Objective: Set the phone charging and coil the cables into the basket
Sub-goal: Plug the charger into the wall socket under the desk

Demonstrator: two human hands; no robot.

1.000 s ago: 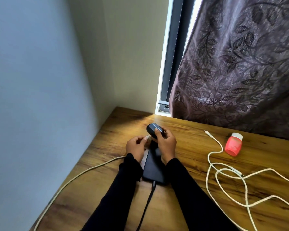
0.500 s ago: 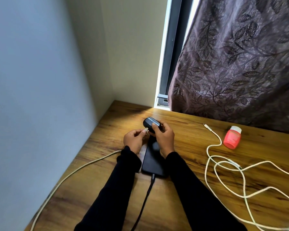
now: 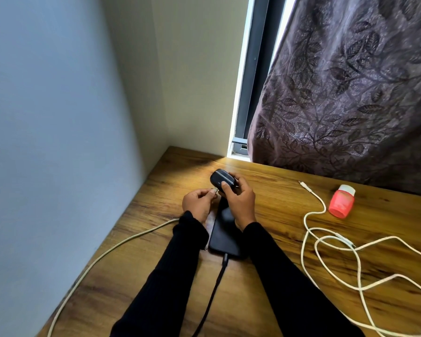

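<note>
Head view, wooden worktop point(image 3: 272, 242) set in a wall corner.

Right hand point(image 3: 240, 199): fingers and thumb curled round a small dark rounded case point(image 3: 221, 180), held just above the worktop beyond the phone's far end.

Left hand point(image 3: 198, 203): thumb and fingers pinching the plug end point(image 3: 214, 190) of a pale cable point(image 3: 122, 243); plug tip right at the near side of the dark case. Cannot tell whether seated or only touching. Cable runs from under the left sleeve across the worktop toward the near left edge.

Phone point(image 3: 225, 235): black, flat on the worktop between the two forearms, screen dark. Black cable point(image 3: 215, 285) plugged into its near end, leading off toward the bottom of view.

Second pale cable point(image 3: 311, 229): loose, uncoiled loops on the right half of the worktop, free connector end point(image 3: 302, 184) pointing toward the curtain.

Small coral-red bottle with white cap point(image 3: 341, 201) lying just right of that cable's upper run, apart from it.

Patterned purple curtain point(image 3: 350, 81) hanging behind the worktop's far edge; strip of window frame point(image 3: 252, 76) to its left.
</note>
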